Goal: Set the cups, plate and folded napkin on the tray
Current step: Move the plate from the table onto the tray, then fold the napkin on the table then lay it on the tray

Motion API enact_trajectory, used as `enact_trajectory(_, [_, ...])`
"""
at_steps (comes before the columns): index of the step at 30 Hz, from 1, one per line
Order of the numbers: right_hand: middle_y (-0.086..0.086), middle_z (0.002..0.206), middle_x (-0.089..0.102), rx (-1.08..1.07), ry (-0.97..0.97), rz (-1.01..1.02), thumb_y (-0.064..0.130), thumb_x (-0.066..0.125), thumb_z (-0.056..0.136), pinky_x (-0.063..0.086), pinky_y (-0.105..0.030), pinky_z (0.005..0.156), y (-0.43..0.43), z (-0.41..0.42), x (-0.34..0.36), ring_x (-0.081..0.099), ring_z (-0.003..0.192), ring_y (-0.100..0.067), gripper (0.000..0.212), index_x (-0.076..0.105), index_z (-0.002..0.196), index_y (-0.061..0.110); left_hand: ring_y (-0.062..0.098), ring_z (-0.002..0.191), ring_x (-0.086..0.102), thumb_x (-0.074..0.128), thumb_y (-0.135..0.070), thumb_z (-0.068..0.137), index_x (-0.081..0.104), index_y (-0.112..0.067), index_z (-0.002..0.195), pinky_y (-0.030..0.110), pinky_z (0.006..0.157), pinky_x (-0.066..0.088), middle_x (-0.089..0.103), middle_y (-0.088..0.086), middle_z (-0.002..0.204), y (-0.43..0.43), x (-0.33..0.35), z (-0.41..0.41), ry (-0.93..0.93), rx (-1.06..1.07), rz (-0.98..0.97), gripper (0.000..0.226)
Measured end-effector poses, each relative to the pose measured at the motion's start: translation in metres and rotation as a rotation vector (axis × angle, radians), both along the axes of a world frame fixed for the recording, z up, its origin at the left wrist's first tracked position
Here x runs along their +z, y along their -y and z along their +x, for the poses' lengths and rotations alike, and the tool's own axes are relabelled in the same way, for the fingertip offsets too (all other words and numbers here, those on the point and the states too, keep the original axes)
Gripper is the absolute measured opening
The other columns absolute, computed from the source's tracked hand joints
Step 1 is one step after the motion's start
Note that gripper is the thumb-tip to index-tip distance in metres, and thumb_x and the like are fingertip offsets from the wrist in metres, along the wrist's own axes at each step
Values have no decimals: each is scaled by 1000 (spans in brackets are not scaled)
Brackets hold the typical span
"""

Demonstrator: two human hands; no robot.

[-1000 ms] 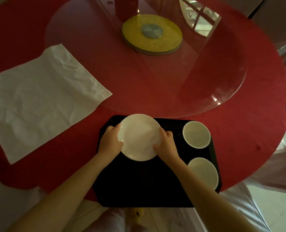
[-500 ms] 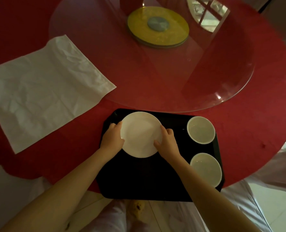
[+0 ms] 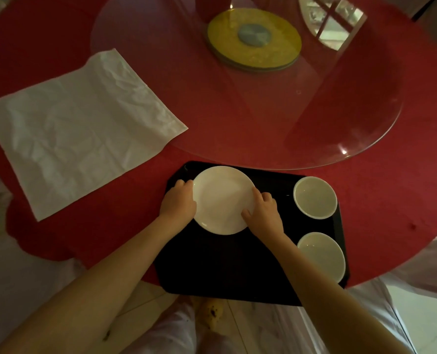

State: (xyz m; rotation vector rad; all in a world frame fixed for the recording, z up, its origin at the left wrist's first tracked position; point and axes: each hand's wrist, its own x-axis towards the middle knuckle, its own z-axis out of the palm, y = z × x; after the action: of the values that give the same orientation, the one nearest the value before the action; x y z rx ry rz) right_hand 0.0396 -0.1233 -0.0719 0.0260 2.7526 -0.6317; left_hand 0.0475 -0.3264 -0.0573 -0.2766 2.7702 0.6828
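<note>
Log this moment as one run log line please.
plate on tray, gripped by left hand and right hand | two cups on tray | napkin unfolded, on table

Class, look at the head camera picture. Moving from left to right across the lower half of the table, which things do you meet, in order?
napkin → left hand → plate → right hand → the two cups, far cup and near cup, stacked in the same column at the tray's right end.

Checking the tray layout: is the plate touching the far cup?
Apart. The head view shows a strip of black tray between the plate and the far cup.
</note>
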Motion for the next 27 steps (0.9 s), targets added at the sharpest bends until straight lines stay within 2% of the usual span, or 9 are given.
enact_trajectory(2, [-12, 128, 39, -3, -5, 6, 26, 56, 83, 47, -38, 79, 0, 1, 2, 39, 117, -28, 61, 29, 138, 17, 32, 93, 56, 50, -8, 86, 53, -4, 109, 37, 72, 44, 52, 16, 115, 1, 5, -1, -50, 13, -44, 23])
enact_trajectory(8, [-13, 133, 37, 68, -96, 87, 31, 56, 83, 46, -40, 87, 4, -1, 15, 38, 118, -31, 63, 31, 138, 14, 31, 116, 51, 50, -17, 91, 45, -8, 132, 43, 90, 46, 54, 15, 128, 6, 12, -3, -222, -63, -7, 42])
enact_trajectory(17, [-15, 150, 23, 243, -38, 123, 54, 51, 87, 34, -50, 106, 21, -29, 46, 21, 135, -37, 79, 18, 146, 15, 26, 132, 36, 55, -30, 89, 41, -16, 138, 42, 105, 37, 48, 9, 140, 34, 32, -2, -139, -132, 35, 52])
enact_trajectory(20, [-15, 151, 24, 284, -55, 84, 60, 44, 87, 30, -50, 108, 38, -34, 56, 20, 136, -38, 79, 18, 147, 14, 26, 134, 35, 54, -30, 89, 40, -16, 138, 42, 108, 35, 46, 8, 142, 49, 43, 8, -170, -64, 40, 53])
enact_trajectory(24, [-15, 150, 26, 323, -75, 38, 58, 39, 90, 29, -49, 108, 68, -39, 68, 21, 136, -37, 74, 20, 146, 13, 27, 127, 45, 57, -24, 89, 47, -11, 134, 40, 104, 40, 54, 11, 134, 79, 52, 24, -283, 57, 17, 48])
enact_trajectory(27, [-13, 150, 29, 370, -106, 16, 55, 40, 92, 30, -49, 107, 94, -44, 76, 23, 135, -37, 69, 25, 145, 14, 29, 128, 42, 57, -25, 89, 47, -11, 133, 40, 103, 37, 52, 12, 137, 108, 55, 33, -274, 154, -7, 47])
